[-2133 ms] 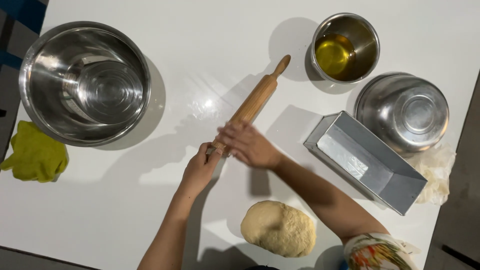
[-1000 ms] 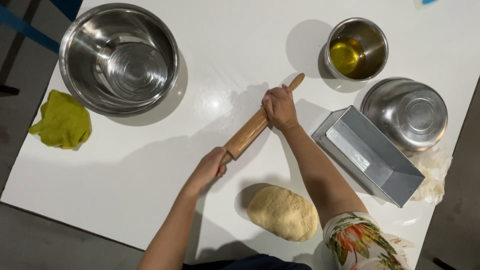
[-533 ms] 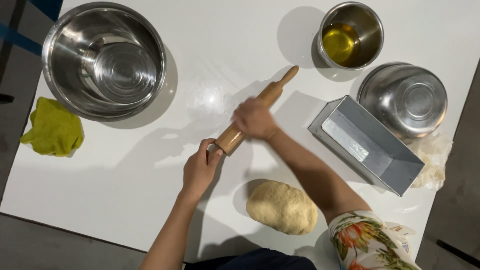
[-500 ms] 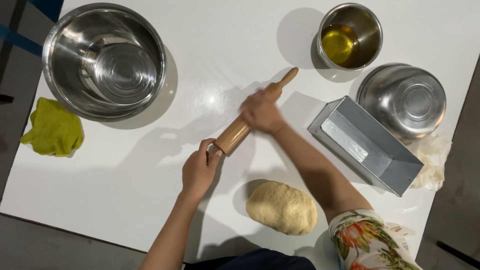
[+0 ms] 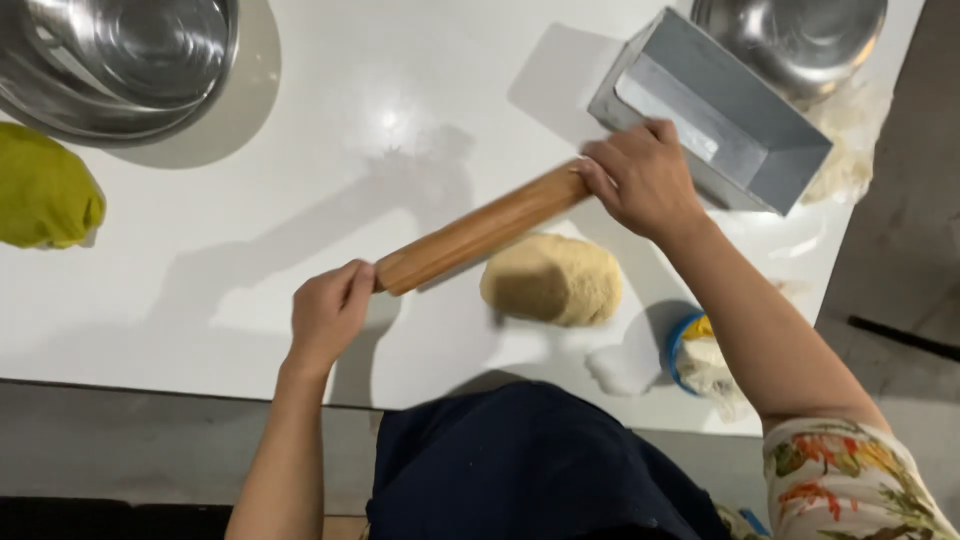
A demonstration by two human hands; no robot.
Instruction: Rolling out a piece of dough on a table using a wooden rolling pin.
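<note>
Far left, a yellow-green cloth [image 5: 42,200] lay bunched on the white table [image 5: 200,290], below a big steel mixing bowl [image 5: 120,55]. Then the left hand [image 5: 327,315], fingers curled shut around the near handle of the wooden rolling pin [image 5: 480,229]. The pin ran slanted, up and to the right, its middle passing over the far edge of the dough ball [image 5: 552,281]. The right hand [image 5: 645,180] clamped the far handle, fingers wrapped tight, just beside the grey loaf tin [image 5: 735,115]. A second steel bowl [image 5: 800,35] sat beyond the tin. Low right, a small blue-rimmed tub [image 5: 700,355] stood near the table edge.
</note>
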